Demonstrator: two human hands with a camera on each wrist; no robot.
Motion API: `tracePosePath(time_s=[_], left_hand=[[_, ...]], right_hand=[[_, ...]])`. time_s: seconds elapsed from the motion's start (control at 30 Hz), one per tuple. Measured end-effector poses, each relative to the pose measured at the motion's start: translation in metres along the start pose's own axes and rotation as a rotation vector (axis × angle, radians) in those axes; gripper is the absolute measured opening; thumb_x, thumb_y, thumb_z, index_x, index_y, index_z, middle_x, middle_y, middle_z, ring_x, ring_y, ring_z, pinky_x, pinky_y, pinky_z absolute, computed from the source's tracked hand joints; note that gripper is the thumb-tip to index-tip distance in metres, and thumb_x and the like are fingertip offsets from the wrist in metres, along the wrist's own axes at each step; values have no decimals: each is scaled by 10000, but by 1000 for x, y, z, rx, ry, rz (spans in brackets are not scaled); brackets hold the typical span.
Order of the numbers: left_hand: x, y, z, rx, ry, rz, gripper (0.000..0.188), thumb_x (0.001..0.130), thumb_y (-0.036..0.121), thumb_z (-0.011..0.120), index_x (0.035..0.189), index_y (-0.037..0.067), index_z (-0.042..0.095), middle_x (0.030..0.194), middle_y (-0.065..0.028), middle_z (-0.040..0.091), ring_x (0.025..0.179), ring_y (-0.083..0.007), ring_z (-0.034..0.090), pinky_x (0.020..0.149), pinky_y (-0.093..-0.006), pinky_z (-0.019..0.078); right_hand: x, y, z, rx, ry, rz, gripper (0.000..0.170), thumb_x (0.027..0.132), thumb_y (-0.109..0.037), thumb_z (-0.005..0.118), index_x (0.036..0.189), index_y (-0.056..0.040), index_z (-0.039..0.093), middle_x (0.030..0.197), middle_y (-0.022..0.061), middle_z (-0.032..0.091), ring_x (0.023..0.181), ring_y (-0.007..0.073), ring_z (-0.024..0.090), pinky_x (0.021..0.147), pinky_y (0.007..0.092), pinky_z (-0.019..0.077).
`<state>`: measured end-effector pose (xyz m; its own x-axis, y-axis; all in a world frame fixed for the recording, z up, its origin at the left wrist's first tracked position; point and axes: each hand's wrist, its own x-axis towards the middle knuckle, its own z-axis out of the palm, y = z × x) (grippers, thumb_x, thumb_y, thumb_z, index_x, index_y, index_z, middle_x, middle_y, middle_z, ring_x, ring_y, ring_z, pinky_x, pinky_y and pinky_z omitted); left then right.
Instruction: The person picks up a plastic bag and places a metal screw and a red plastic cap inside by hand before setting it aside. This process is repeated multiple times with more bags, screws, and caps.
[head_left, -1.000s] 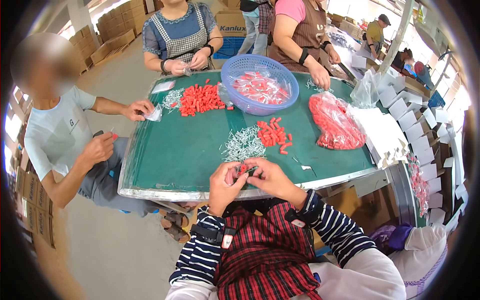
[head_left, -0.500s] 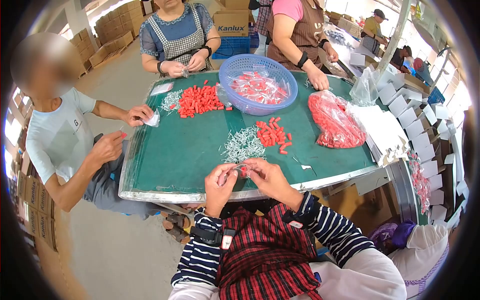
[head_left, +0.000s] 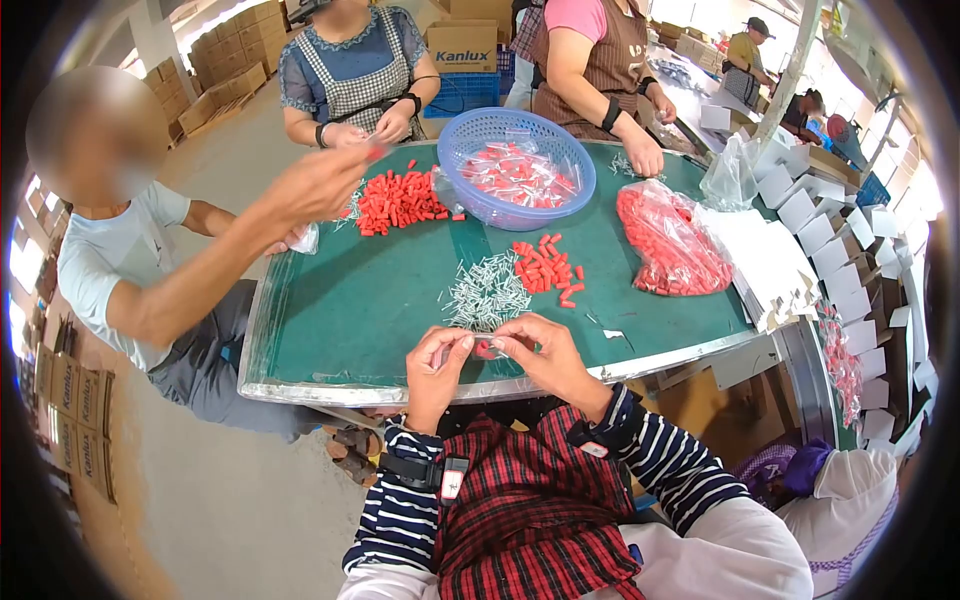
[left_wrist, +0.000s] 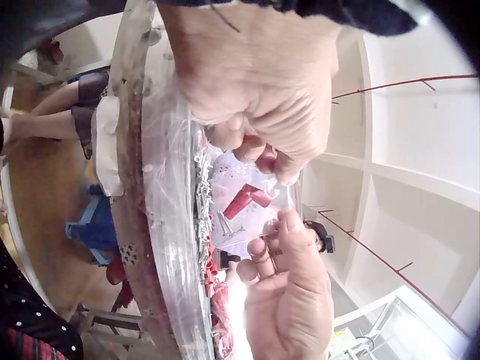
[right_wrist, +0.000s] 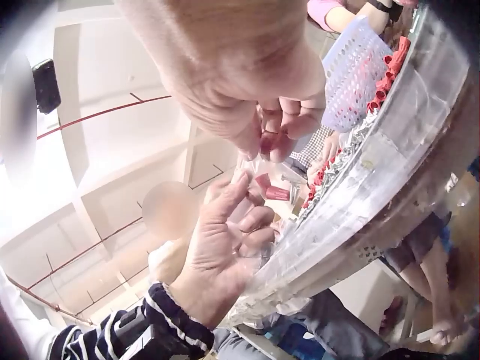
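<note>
My left hand (head_left: 433, 365) pinches one side of a small clear bag (head_left: 484, 347) between thumb and fingers. My right hand (head_left: 543, 358) pinches the other side the same way. The bag is between my two hands, in front of me, over the near edge of the green table (head_left: 350, 310). Inside it I can see red plugs (left_wrist: 246, 200) and some shiny screws (left_wrist: 226, 225), but I cannot tell how many.

Just past my hands there is a pile of loose screws (head_left: 488, 290). A little heap of red plugs (head_left: 546, 266) touches it on the right. Farther off is a blue basket (head_left: 535, 216) with holes in it, and it has lots of little bags with red bits inside. To the left of the basket is a bigger red heap (head_left: 395, 203). On the right lies a big clear bag (head_left: 672, 250) full of red plugs, next to some white paper (head_left: 765, 280). A person (head_left: 125, 265) on my left reaches one arm over the table.
</note>
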<state>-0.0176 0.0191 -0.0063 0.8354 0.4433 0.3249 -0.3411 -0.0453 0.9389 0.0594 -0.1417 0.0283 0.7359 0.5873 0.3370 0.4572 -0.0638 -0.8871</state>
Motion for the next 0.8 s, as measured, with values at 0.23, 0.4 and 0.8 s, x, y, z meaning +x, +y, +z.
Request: tracePosePath(time_s=[0.23, 0.4, 0.8], left_hand=[[0, 7, -2, -18, -15, -25, 123, 831, 19, 678, 946, -22, 661, 877, -38, 602, 814, -103, 546, 753, -237, 437], [-1, 13, -3, -5, -67, -48, 185, 811, 16, 695, 992, -9, 670, 877, -33, 594, 821, -102, 540, 762, -239, 436], [2, 9, -1, -27, -82, -45, 115, 814, 28, 706, 922, -12, 701, 878, -39, 599, 795, -98, 560, 706, -227, 454]], right_hand=[[6, -5, -17, 125, -5, 85, 85, 838, -100, 688, 893, -38, 668, 867, 26, 619, 735, 86, 537, 632, 232, 418], [6, -10, -19, 24, -10, 17, 102, 842, -123, 687, 899, -41, 665, 889, 20, 610, 795, 94, 530, 663, 246, 414], [5, -10, -18, 18, -59, 43, 123, 859, -153, 673, 905, -39, 663, 891, 27, 609, 762, 99, 519, 661, 238, 414]])
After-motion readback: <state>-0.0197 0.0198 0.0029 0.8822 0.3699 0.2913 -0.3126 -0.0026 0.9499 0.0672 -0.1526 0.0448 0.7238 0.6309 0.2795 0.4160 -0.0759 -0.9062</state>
